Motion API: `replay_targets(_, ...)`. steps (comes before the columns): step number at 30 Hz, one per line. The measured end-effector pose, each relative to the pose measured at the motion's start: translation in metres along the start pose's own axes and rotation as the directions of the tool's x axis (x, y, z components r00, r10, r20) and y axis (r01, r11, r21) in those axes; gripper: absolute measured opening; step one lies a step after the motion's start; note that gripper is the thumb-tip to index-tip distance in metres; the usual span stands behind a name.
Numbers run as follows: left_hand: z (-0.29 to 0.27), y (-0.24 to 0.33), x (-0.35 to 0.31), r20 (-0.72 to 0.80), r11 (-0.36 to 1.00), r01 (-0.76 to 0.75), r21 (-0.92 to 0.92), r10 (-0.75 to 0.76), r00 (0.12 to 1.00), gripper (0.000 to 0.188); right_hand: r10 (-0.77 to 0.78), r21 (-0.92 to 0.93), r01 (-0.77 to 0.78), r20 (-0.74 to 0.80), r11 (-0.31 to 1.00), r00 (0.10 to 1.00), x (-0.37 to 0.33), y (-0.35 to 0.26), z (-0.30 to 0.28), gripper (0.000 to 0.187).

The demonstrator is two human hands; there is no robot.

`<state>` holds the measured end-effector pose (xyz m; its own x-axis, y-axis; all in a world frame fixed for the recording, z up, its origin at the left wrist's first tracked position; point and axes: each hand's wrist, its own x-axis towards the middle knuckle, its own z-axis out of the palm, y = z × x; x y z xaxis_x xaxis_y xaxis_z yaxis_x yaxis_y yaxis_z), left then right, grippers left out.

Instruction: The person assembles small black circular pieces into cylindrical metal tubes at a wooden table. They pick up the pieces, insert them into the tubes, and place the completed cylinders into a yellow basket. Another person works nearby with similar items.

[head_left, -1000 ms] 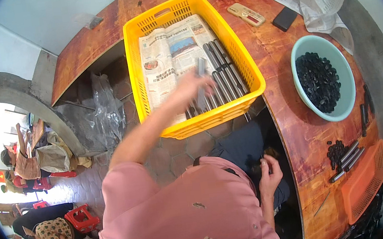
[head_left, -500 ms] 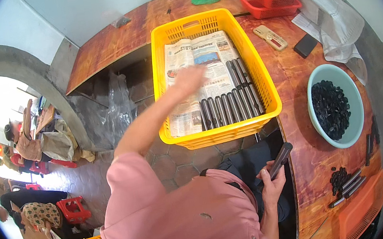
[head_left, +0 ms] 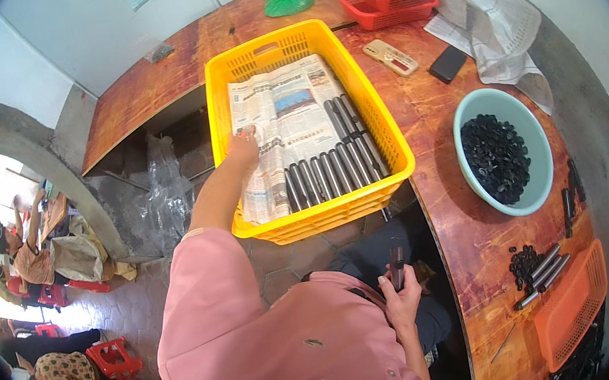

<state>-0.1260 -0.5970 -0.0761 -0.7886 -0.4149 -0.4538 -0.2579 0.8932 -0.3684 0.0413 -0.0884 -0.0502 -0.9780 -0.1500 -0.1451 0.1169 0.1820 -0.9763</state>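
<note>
My left hand (head_left: 242,150) is at the left edge of an open newspaper (head_left: 296,126) lining a yellow plastic crate (head_left: 322,207). Its fingers are bent and closed on the sheet there. Shiny dark tubes (head_left: 329,171) with black ends lie side by side in two rows on the paper, filling the crate's near right part. Low and in front of my body, my right hand (head_left: 404,300) grips one dark tube (head_left: 398,266), held nearly upright. Motion blurs that tube's upper end, and the palm hides its lower part.
On the wooden table (head_left: 436,196) at right stand a pale blue basin (head_left: 543,193) of small black parts, loose tubes (head_left: 543,278) and an orange basket (head_left: 570,309). Red baskets (head_left: 393,13), a green bag (head_left: 287,0) and a black phone-like slab (head_left: 448,63) lie farther back. People work at far left.
My left hand has moved left across the newspaper to its edge. My right hand has turned its tube more upright. The view has shifted a little to the right.
</note>
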Motion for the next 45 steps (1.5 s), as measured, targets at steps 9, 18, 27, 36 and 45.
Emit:
replay_targets(9, 0.062, 0.011, 0.036, -0.376, 0.95, 0.081, -0.301, -0.196, 0.906, 0.041, -0.029, -0.058, 0.029, -0.005, 0.998, 1.0, -0.002, 0.012, -0.004, 0.022)
replay_targets(18, 0.055, 0.019, 0.028, -0.351, 0.905, 0.198, -0.375, -0.337, 0.874, 0.041, 0.01, 0.014, -0.01, -0.027, 1.0, 1.0, -0.006, 0.021, -0.002, 0.025)
replay_targets(27, 0.056, 0.004, 0.036, -0.41, 0.653, -0.034, -0.757, -0.434, 0.802, 0.033, 0.034, 0.041, -0.034, 0.001, 0.999, 0.999, -0.002, 0.035, -0.001, 0.025)
replay_targets(36, -0.108, -0.017, -0.078, -0.702, 0.858, -0.263, -0.442, -0.149, 0.697, 0.017, 0.021, 0.138, -0.048, 0.189, 0.989, 0.982, 0.013, 0.027, 0.011, 0.025)
replay_targets(45, -0.047, -0.147, -0.136, -0.773, 0.748, -0.318, -0.582, -0.388, 0.503, 0.014, -0.013, -0.002, 0.014, 0.283, 1.0, 0.959, 0.03, 0.003, 0.021, 0.023)
